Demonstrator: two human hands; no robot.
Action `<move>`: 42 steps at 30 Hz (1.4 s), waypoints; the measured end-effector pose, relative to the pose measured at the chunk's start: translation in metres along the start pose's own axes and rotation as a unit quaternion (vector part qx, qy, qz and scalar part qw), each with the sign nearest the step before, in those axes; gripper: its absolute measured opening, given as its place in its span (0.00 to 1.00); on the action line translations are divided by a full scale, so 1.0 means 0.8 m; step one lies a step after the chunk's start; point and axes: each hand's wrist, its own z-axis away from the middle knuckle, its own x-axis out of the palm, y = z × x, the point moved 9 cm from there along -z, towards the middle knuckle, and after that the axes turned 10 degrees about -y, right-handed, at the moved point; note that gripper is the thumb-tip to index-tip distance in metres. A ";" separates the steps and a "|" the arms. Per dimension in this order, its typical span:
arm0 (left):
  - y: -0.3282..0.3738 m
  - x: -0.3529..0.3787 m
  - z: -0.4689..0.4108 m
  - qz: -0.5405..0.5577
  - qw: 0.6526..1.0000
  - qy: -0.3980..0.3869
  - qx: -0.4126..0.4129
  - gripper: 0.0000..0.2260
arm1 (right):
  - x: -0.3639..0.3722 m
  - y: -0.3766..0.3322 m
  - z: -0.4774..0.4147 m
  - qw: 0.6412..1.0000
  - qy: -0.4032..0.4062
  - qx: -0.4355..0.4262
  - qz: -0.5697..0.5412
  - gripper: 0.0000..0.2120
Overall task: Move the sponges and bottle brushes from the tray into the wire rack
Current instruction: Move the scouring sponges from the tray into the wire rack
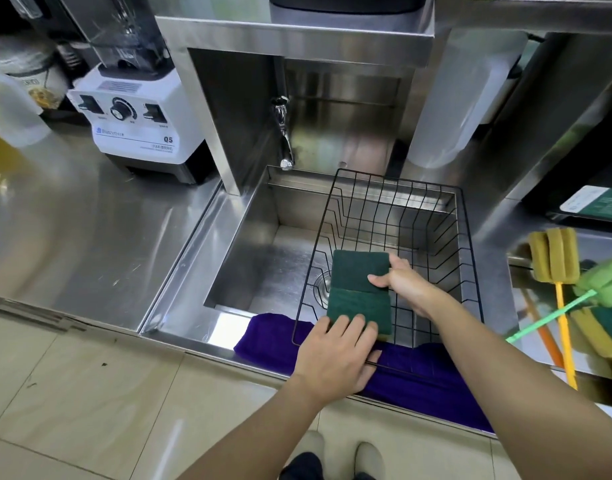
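A black wire rack [432,216] sits over the right half of the steel sink. Two green scouring sponges lie inside it at its near left corner. My right hand [401,284] pinches the far sponge [358,273] by its right edge. My left hand [335,355] rests its fingers on the near sponge [360,308], and its thumb lies on the rack's front wire. At the right edge, the tray [539,265] holds bottle brushes: a mustard foam brush [553,259] on a yellow handle and a green foam brush [602,282] on a green handle, with more sponges [605,327] beside them.
A purple cloth [418,375] lies along the sink's front edge under the rack. The sink basin [263,268] is open left of the rack, with a tap [283,133] behind. A white blender base [141,119] stands on the steel counter at left.
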 end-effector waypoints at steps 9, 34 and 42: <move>0.007 0.005 -0.004 -0.001 0.998 -0.044 0.037 0.18 | -0.006 -0.013 0.008 0.991 0.029 -0.036 0.127 0.35; 0.172 0.033 -0.078 -0.008 0.958 -0.256 0.126 0.19 | -0.264 0.121 0.307 0.822 0.547 0.062 0.144 0.24; 0.170 0.028 -0.080 -0.042 0.961 -0.252 0.109 0.21 | -0.287 0.240 0.342 0.842 0.496 0.210 0.033 0.43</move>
